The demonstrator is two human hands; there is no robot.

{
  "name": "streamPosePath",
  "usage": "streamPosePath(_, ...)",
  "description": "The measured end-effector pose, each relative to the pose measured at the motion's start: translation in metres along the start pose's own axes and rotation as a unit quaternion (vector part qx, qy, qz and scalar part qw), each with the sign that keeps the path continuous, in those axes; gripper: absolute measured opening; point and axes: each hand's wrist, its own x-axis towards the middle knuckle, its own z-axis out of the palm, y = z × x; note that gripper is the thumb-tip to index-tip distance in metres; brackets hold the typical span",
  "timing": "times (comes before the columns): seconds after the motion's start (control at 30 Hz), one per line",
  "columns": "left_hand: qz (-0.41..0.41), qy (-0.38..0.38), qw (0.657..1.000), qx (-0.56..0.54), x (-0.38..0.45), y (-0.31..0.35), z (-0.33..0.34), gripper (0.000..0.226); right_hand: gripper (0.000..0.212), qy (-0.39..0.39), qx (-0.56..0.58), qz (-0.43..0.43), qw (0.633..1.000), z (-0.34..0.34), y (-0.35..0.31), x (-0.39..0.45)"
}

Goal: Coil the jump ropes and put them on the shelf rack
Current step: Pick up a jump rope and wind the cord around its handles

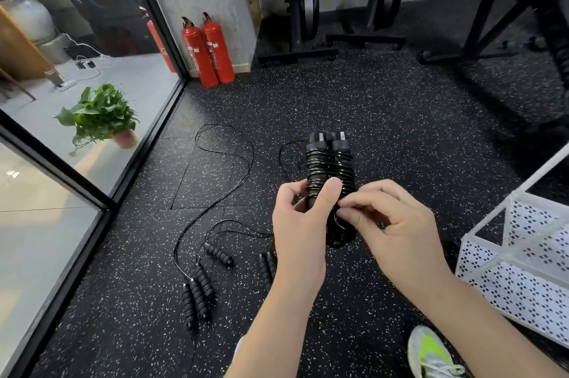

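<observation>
My left hand grips a black jump rope whose two handles stand side by side, upright, with the cord wound tightly around them. The thumb presses on the lower turns. My right hand pinches the cord at the bundle's lower right side. A short loop of the cord hangs loose to the left of the handles. On the floor below lie more black ropes: a pair of handles at lower left with a long cord snaking up, a single handle, and another pair partly hidden by my left wrist.
A white perforated shelf rack stands at the right edge. Two red fire extinguishers lean by the wall corner. Glass panels run along the left with a potted plant behind. Black gym machine bases stand at the back. A shoe shows at the bottom.
</observation>
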Motion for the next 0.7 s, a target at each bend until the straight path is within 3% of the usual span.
streamPosePath(0.13,-0.016,-0.024,0.999,0.022,0.001,0.0,-0.001,0.044,0.018,0.008,0.022,0.056,0.998,-0.001,0.001,0.001)
streamPosePath(0.3,-0.05,-0.065,0.997,-0.013,0.005,-0.008,-0.005,0.026,0.021,0.0,0.024,0.092,0.995,-0.001,0.011,0.002)
streamPosePath(0.5,-0.018,-0.129,0.987,0.091,0.01,-0.013,-0.012,0.063,0.029,-0.011,0.051,0.129,0.99,0.001,0.02,0.004)
streamPosePath(0.7,-0.012,-0.118,0.982,0.148,0.014,-0.019,-0.014,0.065,0.028,-0.008,-0.012,0.072,0.997,0.005,0.029,0.002)
